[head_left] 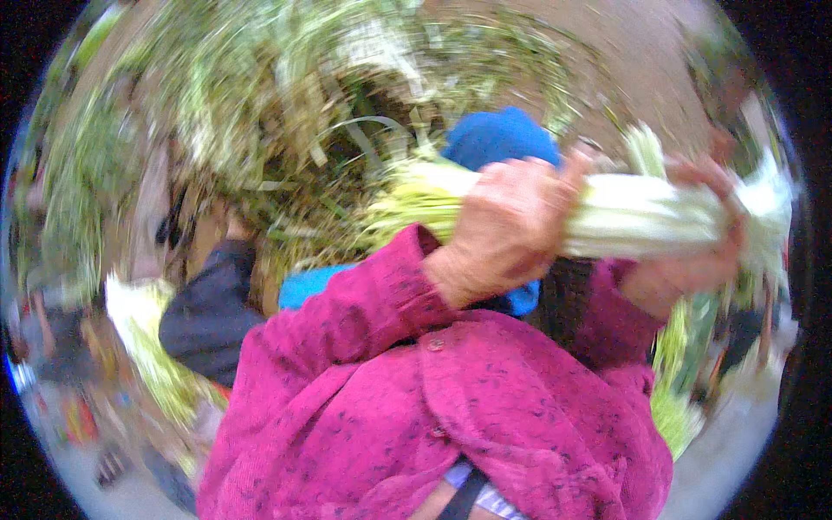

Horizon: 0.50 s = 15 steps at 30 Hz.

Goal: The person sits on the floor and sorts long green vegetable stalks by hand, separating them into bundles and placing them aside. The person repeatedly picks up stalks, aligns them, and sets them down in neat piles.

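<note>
A thick bundle of pale green and white vegetable stalks (643,214) lies crosswise in front of my chest, with yellow-green tips fanning out at its left end. My left hand (510,218) is wrapped around it, left of the middle. Around the right end curls my right hand (705,227), blurred by motion. Just beyond the left hand sits a rounded bright blue thing (500,136), like cloth, partly covered by the stalks. More blue material (315,286) shows beneath my left forearm. Magenta sleeves cover both my arms.
A blurred heap of long green leaves and trimmings (260,117) spreads ahead and to the left. Another pale bundle (140,325) lies at left beside a dark-clothed limb (211,312). At the right rim are white stalks (767,201). Brown ground (630,58) shows at the top.
</note>
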{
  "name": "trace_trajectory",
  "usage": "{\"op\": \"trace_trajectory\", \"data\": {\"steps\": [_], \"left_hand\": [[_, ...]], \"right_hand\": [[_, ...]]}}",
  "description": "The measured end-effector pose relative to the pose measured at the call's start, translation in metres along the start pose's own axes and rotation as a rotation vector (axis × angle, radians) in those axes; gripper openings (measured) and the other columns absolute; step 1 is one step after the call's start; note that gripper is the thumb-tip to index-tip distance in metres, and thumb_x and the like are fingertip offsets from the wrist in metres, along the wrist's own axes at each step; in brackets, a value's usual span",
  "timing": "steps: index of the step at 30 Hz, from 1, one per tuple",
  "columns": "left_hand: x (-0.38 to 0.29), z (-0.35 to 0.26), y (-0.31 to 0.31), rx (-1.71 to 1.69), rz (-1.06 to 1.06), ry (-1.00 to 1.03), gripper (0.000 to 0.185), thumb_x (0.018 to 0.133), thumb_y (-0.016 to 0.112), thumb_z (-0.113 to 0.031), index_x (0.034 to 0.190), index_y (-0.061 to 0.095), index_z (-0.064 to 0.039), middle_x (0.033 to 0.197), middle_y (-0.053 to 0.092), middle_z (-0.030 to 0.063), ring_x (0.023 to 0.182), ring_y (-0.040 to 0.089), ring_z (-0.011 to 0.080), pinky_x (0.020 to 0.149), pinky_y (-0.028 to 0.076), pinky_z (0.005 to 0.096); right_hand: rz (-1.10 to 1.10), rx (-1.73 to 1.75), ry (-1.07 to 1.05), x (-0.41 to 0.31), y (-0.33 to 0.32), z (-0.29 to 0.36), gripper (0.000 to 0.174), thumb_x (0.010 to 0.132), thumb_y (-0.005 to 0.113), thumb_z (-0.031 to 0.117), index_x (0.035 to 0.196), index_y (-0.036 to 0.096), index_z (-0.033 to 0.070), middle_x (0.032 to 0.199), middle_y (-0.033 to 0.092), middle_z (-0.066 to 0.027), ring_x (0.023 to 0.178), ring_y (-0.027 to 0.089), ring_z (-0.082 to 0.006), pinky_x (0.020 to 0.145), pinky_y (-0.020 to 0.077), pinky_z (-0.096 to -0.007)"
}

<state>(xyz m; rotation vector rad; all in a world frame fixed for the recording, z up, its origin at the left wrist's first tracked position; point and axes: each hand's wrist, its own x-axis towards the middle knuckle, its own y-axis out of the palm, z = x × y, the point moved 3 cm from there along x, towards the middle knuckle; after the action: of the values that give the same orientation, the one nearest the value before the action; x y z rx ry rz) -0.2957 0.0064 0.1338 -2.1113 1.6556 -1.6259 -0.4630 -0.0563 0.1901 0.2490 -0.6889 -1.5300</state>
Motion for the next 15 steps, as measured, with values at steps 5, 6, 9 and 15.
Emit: {"op": "trace_trajectory", "data": {"steps": [5,6,9,15], "left_hand": [[-0.034,0.004,-0.024,0.094,0.019,-0.048,0.040,0.068,0.050,-0.014,0.105,0.044,-0.003,0.066,0.046,0.0054,0.057,0.048,0.0207,0.051,0.038,0.0334],[-0.037,0.009,-0.026,0.096,0.024,-0.052,0.038,0.068,0.050,-0.015,0.104,0.045,-0.003,0.066,0.046,0.0052,0.057,0.047,0.0206,0.052,0.037,0.0330],[-0.055,0.020,-0.031,0.129,0.022,-0.112,0.029,0.064,0.052,-0.017,0.090,0.047,-0.005,0.065,0.045,0.0049,0.060,0.048,0.0208,0.055,0.037,0.0328],[-0.083,0.038,-0.030,0.185,0.168,-0.242,0.021,0.059,0.057,-0.016,0.074,0.044,-0.008,0.064,0.045,0.0066,0.061,0.048,0.0233,0.057,0.038,0.0345]], "right_hand": [[0.152,0.234,-0.065,0.020,-0.010,0.085,0.033,0.060,0.056,0.007,0.089,0.044,0.000,0.072,0.048,-0.0026,0.073,0.047,-0.0121,0.076,0.0364,-0.0276],[0.194,0.180,-0.070,0.024,-0.014,0.094,0.034,0.061,0.055,0.008,0.091,0.045,-0.001,0.073,0.049,-0.0024,0.072,0.047,-0.0118,0.076,0.0375,-0.0273],[0.127,0.040,-0.179,0.032,-0.040,0.113,0.032,0.062,0.055,0.009,0.092,0.047,-0.001,0.078,0.050,-0.0031,0.077,0.049,-0.0124,0.081,0.0381,-0.0288],[-0.072,-0.218,-0.263,0.052,-0.111,0.108,0.022,0.069,0.051,0.019,0.079,0.058,0.001,0.097,0.051,-0.0076,0.103,0.043,-0.0187,0.091,0.0329,-0.0368]]}}
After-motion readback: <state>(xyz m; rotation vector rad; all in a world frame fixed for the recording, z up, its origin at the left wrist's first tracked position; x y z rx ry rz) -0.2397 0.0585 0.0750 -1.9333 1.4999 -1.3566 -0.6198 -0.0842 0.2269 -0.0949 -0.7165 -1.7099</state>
